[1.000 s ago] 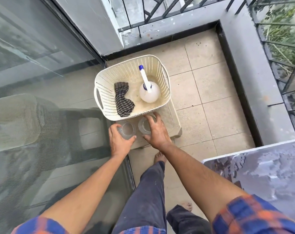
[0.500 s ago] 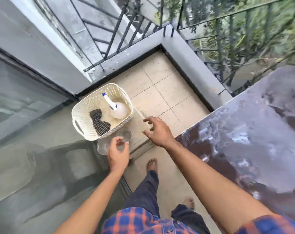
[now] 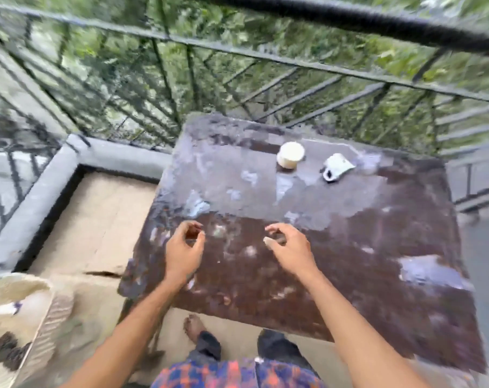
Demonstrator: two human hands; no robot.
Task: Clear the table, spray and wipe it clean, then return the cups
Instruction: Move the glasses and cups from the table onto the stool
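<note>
A dark brown table [image 3: 349, 275] with pale smears fills the middle of the blurred head view. At its far side stand a cream cup [image 3: 290, 154] and, to its right, a white mug [image 3: 336, 167] lying tilted. My left hand [image 3: 183, 253] and my right hand [image 3: 291, 247] hover over the near half of the table, fingers curled and apart, holding nothing. The cups lie well beyond both hands. The white basket [image 3: 22, 317] with the spray bottle and the dark checked cloth [image 3: 6, 350] shows at the lower left edge.
A black metal railing [image 3: 237, 60] with greenery behind it runs along the far side, close to the table's back edge. A grey kerb [image 3: 41, 191] borders the tiled balcony floor [image 3: 92, 225] on the left. My bare feet stand at the table's near edge.
The view has swung right from the basket and the two glasses on the floor to the table. Both hands left the glasses and now hover empty over the tabletop.
</note>
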